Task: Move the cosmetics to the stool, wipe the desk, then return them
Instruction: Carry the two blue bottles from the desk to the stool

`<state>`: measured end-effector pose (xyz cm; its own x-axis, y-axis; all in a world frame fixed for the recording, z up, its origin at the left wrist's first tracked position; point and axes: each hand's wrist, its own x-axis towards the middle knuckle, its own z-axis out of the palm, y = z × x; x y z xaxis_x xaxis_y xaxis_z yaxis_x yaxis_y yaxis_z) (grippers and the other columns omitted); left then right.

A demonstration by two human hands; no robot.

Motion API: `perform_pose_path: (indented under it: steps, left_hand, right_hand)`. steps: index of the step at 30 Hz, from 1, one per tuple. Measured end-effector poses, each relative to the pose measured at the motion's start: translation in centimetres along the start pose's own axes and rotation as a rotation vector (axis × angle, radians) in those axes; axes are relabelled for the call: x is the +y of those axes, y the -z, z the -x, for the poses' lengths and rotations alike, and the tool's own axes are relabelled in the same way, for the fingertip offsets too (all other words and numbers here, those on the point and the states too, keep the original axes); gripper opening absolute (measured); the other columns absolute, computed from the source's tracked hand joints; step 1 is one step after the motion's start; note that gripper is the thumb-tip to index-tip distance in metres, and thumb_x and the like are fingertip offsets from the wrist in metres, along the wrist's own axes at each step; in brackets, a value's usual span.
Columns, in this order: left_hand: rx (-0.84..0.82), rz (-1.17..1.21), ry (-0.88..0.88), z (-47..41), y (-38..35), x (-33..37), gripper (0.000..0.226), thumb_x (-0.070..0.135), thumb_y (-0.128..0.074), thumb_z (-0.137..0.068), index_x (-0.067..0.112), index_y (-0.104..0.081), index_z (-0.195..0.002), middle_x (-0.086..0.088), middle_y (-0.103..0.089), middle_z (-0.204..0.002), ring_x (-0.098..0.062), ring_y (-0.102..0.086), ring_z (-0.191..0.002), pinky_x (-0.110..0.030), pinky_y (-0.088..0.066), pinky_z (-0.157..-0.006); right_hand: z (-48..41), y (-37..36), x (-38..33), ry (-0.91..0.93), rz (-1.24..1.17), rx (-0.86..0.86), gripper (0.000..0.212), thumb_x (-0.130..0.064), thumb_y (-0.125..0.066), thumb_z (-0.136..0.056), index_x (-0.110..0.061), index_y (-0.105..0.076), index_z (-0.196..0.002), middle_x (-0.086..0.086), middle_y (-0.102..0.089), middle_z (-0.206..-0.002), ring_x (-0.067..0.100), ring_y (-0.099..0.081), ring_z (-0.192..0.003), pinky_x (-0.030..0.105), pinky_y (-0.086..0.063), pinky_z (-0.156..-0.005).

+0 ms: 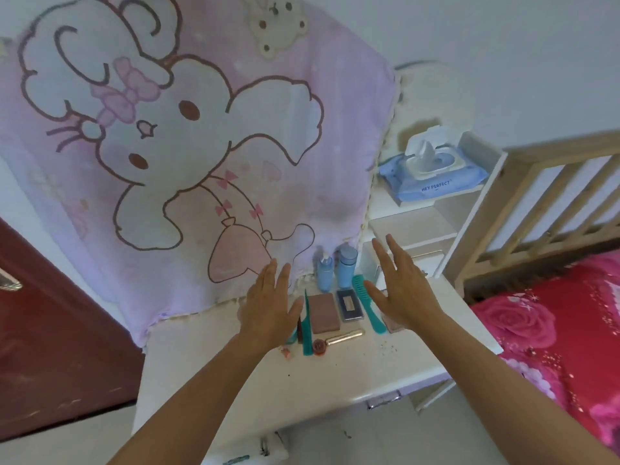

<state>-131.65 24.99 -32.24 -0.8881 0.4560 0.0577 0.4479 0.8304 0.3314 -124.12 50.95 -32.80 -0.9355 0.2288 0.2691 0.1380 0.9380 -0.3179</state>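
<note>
Cosmetics [350,304] on desk [302,391]: blue bottles [347,268], brown palette [323,313], gold tube [345,337]; left hand [268,313] and right hand [402,290] spread, empty.

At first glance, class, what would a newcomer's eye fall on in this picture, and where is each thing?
A big pink cartoon cloth hangs behind the white desk, filling the upper left. The left hand and right hand, both open, hover over cosmetics at the desk's back, among them blue bottles and a teal comb. Bright red floral bedding lies at far right.
</note>
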Motion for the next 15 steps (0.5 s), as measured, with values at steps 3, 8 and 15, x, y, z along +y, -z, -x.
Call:
perform_pose_path:
  steps: [3, 8, 15]
  left_hand:
    - [-0.082, 0.211, 0.025, -4.6, -1.8, 0.5, 0.068, 0.045, -0.044, -0.099, 0.023, -0.011, -0.154, 0.0, -0.007, -0.163, -0.019, -0.008, -0.149, -0.043, -0.018, -0.12]
    - [-0.136, 0.416, 0.133, -9.6, -7.4, 1.1, 0.059, 0.04, -0.05, -0.097, 0.018, -0.028, -0.148, 0.006, -0.032, -0.151, -0.018, -0.026, -0.142, -0.03, -0.027, -0.112]
    - [-0.153, 0.534, 0.416, -14.1, -15.5, 1.4, 0.069, 0.033, -0.062, -0.091, 0.017, -0.029, -0.149, -0.004, -0.042, -0.148, -0.02, -0.041, -0.132, -0.029, -0.034, -0.106]
  right_hand:
    - [-2.5, -2.2, 1.7, -0.059, -0.062, -0.018, 0.081, -0.066, -0.042, -0.091, -0.039, 0.0, -0.155, -0.007, -0.003, -0.166, 0.029, -0.03, -0.146, 0.052, -0.041, -0.105]
    - [-6.6, -7.1, 5.0, -0.056, -0.168, -0.124, 0.075, -0.059, -0.043, -0.096, -0.042, 0.002, -0.154, -0.01, 0.001, -0.165, 0.024, -0.021, -0.149, 0.049, -0.041, -0.107]
    - [-11.3, -15.3, 7.4, -0.131, -0.459, -0.25, 0.092, -0.035, -0.064, -0.093, -0.038, 0.004, -0.154, -0.004, -0.025, -0.153, 0.012, -0.035, -0.136, 0.025, -0.035, -0.106]
